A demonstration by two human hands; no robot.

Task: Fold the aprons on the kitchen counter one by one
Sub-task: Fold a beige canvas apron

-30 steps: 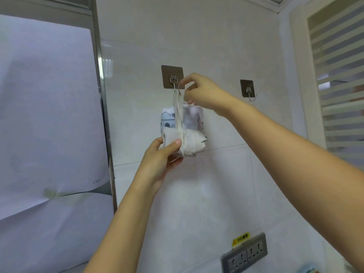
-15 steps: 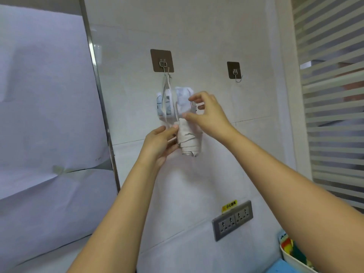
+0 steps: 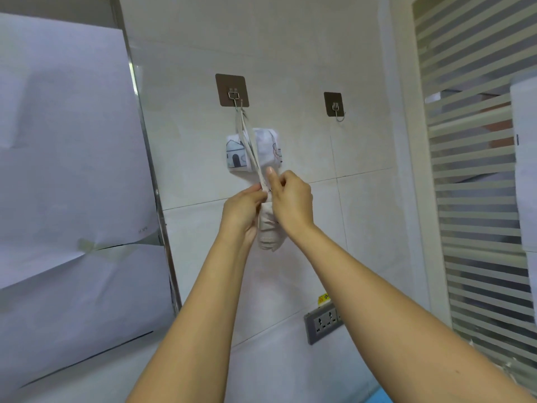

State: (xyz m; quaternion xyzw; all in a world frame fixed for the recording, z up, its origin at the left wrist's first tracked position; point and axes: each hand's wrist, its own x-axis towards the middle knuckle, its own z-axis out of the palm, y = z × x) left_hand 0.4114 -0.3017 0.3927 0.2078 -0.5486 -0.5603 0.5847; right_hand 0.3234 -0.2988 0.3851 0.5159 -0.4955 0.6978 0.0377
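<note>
Apron (image 3: 263,146), folded into a small bundle, hangs against the tiled wall by its strap (image 3: 247,135) from the L hook (image 3: 232,90); the bundle's beige lower part sits between both wrists. L hand (image 3: 242,207): fingertips pinch the strap approx. where it meets the bundle. R hand (image 3: 290,199): fingers curled, thumb raised, gripping the strap at the same spot. R hook (image 3: 334,104) carries nothing. Socket (image 3: 322,321) is mounted lower on the wall.
</note>
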